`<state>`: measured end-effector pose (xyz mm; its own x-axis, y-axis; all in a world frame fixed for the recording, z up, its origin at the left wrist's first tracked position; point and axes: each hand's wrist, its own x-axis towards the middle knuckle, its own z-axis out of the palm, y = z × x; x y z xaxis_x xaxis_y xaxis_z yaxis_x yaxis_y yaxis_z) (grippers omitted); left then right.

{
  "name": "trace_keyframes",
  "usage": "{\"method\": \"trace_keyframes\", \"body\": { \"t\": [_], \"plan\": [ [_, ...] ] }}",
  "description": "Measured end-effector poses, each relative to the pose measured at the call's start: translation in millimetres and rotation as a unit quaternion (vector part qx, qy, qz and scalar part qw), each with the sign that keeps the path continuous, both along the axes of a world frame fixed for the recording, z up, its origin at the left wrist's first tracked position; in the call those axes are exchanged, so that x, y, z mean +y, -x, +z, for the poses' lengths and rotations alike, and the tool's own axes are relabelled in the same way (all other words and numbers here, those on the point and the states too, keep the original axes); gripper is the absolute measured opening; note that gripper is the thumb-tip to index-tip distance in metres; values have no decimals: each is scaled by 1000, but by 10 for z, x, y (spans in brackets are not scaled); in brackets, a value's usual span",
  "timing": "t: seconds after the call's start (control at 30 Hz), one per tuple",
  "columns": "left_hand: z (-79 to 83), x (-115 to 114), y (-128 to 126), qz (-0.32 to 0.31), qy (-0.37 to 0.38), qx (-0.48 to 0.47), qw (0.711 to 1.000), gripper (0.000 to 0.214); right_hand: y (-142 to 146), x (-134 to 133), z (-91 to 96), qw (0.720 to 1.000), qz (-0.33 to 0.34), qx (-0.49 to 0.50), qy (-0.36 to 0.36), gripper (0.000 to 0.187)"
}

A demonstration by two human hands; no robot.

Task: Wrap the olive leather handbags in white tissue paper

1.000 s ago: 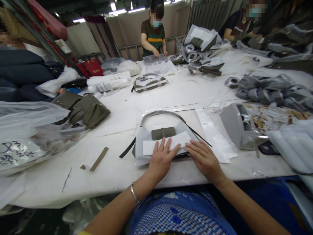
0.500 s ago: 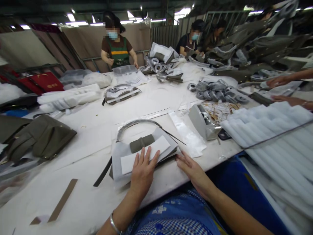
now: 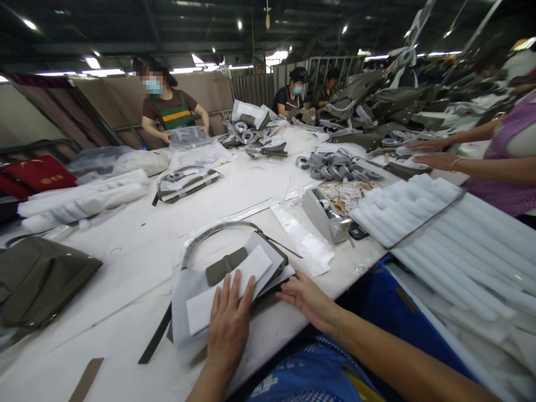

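Observation:
A dark olive handbag (image 3: 276,262) lies flat in front of me, with white tissue paper (image 3: 181,301) over it and its wrapped handle (image 3: 196,237) arching away. On top sit an olive flap tab (image 3: 226,266) and a white foam strip (image 3: 201,310). My left hand (image 3: 230,324) rests flat on the foam strip, fingers spread. At the bag's right end, my right hand (image 3: 305,298) touches the edge with fingers stretched out; its fingertips are partly hidden by the bag. A dark strap (image 3: 156,335) sticks out at the lower left.
A tape dispenser (image 3: 324,215) and plastic sleeves (image 3: 304,237) lie right of the bag. Beyond are foam sheets (image 3: 439,240), tape-wrapped rolls (image 3: 335,164) and another bag (image 3: 186,181). An olive bag (image 3: 42,279) sits left. Co-workers stand across the table; another's hands (image 3: 435,153) work at right.
The view has swung right and tilted up, so things appear shifted left. My left hand stays flat on the foam strip; my right hand stays at the bag's right end. A co-worker lifts a clear plastic bag.

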<state>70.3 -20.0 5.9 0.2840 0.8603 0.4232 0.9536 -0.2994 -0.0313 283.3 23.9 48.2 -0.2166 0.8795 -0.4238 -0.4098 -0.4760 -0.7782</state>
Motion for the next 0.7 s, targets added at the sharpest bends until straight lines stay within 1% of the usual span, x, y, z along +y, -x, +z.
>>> {"method": "trace_keyframes", "body": {
  "t": [0.1,0.2,0.27,0.3,0.33,0.37,0.4,0.43,0.47,0.5,0.53,0.57,0.6,0.63,0.7],
  "plan": [
    [22,-13,15,4,-6,-20,1000,81,129,-31,118,998,-24,52,16,35],
    [43,-9,39,17,-21,-38,999,84,173,-43,172,998,-18,60,0,38],
    [49,-2,55,19,-20,-48,998,84,102,-10,149,999,16,18,-34,40],
    [51,2,61,20,-16,-53,998,84,26,30,120,996,49,-29,-68,39],
    [54,4,64,22,-11,-57,998,84,-77,88,82,984,83,-98,-124,36],
    [57,6,64,24,-7,-59,998,83,-203,167,37,956,112,-186,-199,31],
    [60,7,64,24,-6,-57,998,83,-347,263,-13,906,132,-284,-285,26],
    [64,7,62,23,-6,-54,998,84,-500,373,-67,833,132,-384,-376,24],
    [68,7,60,20,-7,-50,999,84,-651,491,-124,753,119,-468,-447,25],
    [71,7,58,18,-7,-46,999,84,-790,611,-183,680,112,-531,-492,29],
    [74,7,56,18,-5,-43,999,85,-910,724,-243,621,114,-580,-515,34],
    [76,7,54,18,-3,-41,999,85,-1005,827,-302,579,121,-613,-524,39],
    [77,7,53,20,-1,-40,999,86,-1072,916,-359,553,132,-633,-526,40],
    [79,6,50,22,-1,-40,999,86,-1113,989,-411,539,142,-643,-525,38],
    [85,4,44,26,-4,-40,999,86,-1131,1090,-491,535,151,-641,-529,23]
  ]
}}
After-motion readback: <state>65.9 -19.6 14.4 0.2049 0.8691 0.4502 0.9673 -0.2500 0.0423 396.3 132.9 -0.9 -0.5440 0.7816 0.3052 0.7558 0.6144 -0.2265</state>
